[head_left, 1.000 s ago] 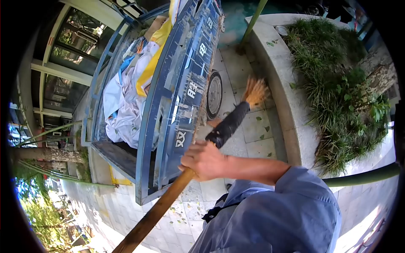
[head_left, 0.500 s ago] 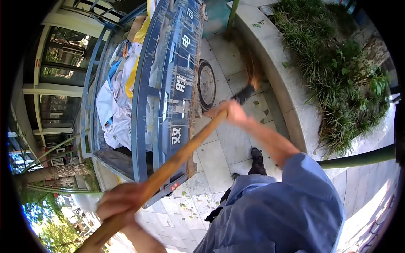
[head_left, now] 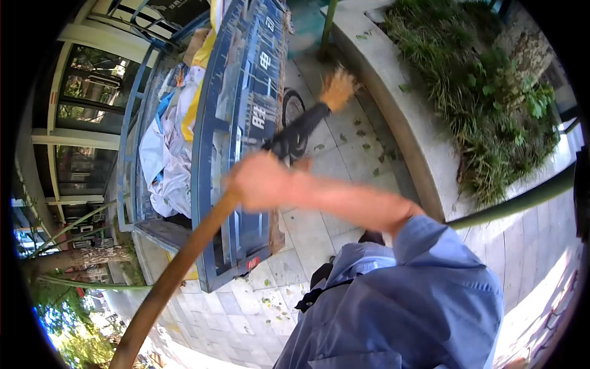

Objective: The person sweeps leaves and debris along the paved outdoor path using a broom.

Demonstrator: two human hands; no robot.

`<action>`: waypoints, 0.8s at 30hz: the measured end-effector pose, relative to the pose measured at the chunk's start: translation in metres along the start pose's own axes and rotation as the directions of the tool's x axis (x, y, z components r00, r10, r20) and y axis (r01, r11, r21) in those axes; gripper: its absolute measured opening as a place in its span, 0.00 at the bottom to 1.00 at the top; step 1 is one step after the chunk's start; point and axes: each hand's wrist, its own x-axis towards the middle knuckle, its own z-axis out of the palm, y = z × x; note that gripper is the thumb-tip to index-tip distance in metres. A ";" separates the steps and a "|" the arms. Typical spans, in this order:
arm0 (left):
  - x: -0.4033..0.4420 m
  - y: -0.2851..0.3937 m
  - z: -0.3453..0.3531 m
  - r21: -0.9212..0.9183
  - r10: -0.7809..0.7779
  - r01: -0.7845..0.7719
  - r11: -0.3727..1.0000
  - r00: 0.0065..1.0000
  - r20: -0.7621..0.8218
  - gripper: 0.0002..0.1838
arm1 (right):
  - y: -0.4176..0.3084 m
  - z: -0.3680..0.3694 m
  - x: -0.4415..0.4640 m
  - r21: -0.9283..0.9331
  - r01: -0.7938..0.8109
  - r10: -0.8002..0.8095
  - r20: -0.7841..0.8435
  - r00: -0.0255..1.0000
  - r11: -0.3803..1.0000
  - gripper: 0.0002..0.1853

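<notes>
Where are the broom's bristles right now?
Head view, upper middle, slightly right of centre: the bristles show between the cart's wheel and the planter wall, just beyond the black wrap on the broom.

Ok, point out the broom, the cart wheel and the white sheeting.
Broom (head_left: 207, 230): head view, wooden handle.
Cart wheel (head_left: 294, 105): head view, upper visible part.
White sheeting (head_left: 174, 158): head view, middle folds.
</notes>
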 end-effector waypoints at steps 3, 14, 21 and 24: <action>-0.072 -0.059 0.026 0.120 -0.111 0.053 0.991 0.827 0.552 0.10 | 0.097 0.037 -0.023 0.113 -0.152 0.160 -0.068 0.985 0.982 0.09; -0.033 -0.048 -0.161 -0.115 -0.297 0.396 0.911 0.824 0.483 0.13 | -0.128 0.193 -0.162 0.134 -0.413 0.431 -0.166 0.887 0.901 0.09; 0.080 0.103 -0.331 -0.464 0.066 -0.020 0.886 0.994 0.084 0.17 | -0.346 0.157 -0.078 0.058 0.049 -0.041 -0.131 0.991 0.997 0.07; 0.011 0.100 -0.337 -0.421 0.123 -0.037 0.906 0.976 0.179 0.15 | -0.311 0.173 -0.066 -0.034 0.065 -0.069 -0.115 0.991 0.997 0.05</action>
